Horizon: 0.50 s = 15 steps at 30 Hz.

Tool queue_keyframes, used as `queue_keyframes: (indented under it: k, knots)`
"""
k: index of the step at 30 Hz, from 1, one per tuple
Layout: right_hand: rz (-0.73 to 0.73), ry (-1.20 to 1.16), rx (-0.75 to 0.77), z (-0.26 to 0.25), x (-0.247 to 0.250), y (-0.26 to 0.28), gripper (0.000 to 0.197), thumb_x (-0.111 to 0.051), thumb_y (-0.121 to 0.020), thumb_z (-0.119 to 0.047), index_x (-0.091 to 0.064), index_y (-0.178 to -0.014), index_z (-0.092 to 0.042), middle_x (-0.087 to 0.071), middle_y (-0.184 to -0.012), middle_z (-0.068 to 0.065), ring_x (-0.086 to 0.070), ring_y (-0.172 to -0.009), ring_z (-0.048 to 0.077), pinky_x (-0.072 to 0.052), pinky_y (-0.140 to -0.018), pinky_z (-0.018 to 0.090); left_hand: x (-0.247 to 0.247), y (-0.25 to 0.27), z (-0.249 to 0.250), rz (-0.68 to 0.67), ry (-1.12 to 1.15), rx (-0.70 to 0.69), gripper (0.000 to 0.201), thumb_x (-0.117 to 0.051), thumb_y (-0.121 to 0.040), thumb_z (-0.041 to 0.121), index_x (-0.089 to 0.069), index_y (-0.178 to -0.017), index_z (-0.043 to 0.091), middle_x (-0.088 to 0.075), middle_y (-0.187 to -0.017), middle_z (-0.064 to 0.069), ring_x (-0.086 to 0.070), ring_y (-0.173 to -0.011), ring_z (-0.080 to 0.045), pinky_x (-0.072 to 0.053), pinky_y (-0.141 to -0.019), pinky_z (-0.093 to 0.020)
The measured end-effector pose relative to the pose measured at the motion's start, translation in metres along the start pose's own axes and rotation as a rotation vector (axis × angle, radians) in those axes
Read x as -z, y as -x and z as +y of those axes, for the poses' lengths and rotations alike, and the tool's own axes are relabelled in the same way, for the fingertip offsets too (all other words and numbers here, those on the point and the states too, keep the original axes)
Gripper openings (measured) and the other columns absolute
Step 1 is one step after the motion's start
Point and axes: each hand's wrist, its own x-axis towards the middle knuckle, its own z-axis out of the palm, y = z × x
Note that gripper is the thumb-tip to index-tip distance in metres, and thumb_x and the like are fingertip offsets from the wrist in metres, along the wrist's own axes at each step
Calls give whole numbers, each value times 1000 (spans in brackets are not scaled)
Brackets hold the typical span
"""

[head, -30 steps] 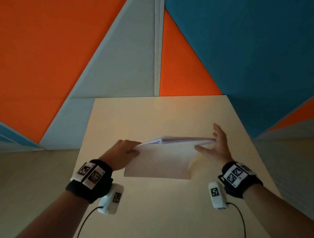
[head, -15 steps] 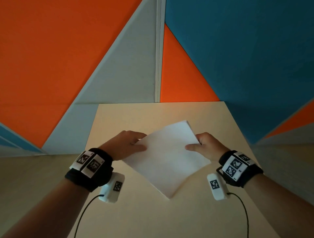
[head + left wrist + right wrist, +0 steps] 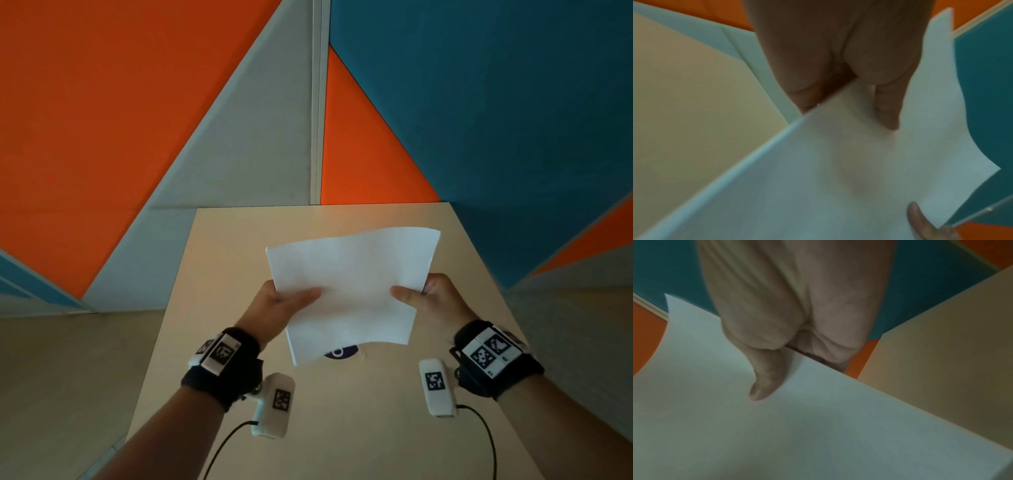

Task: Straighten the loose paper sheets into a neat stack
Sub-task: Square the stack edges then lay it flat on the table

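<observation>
A stack of white paper sheets is held up above the beige table, its face turned toward me and its top edge bowed. My left hand pinches the stack's left edge, thumb across the front. My right hand pinches the right edge the same way. In the left wrist view the thumb lies on the paper stack, and the stack's edge shows several aligned sheets. In the right wrist view the thumb presses on the paper stack. The fingers behind the sheets are hidden.
A dark blue round mark on the table peeks out below the stack. Orange, grey and teal wall panels rise behind the table's far edge. Pale floor lies to the left of the table.
The stack went from lying low and flat to a tilted diamond, and now it is raised upright and squared. Both hands moved up and now pinch its sides.
</observation>
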Motion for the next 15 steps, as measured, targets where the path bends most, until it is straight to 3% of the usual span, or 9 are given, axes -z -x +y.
queue_keyframes:
  k: [6, 10, 12, 15]
  knots:
    - [66, -63, 30, 14, -11, 6, 16, -68, -86, -2, -72, -89, -18, -74, -84, -13, -71, -77, -1, -53, -67, 11, -7, -3, -10, 54, 7, -44, 23, -65, -88, 14, -78, -81, 32, -78, -91, 2, -72, -86, -15, -58, -82, -36]
    - [66, -93, -47, 37, -21, 9, 12, -67, -86, 0, -70, -91, -11, -74, -86, -6, -71, -74, 0, -53, -65, 11, -8, -4, -33, 90, -24, 43, 27, -67, -87, 14, -78, -77, 38, -78, -86, 6, -72, -84, -12, -57, -85, -38]
    - [71, -86, -75, 46, -25, 10, 12, -68, -86, 0, -69, -95, -8, -73, -88, -2, -71, -74, 0, -52, -64, 10, -10, -4, -42, 109, -41, 79, 24, -70, -85, 17, -77, -75, 38, -78, -85, 5, -72, -85, -16, -57, -87, -41]
    - [69, -56, -89, 51, -28, 8, 13, -68, -86, -5, -69, -96, -14, -74, -93, -2, -70, -82, 8, -53, -68, 13, -11, -8, -47, 123, -43, 104, 16, -72, -84, 20, -77, -74, 32, -78, -87, 1, -71, -87, -22, -55, -89, -45]
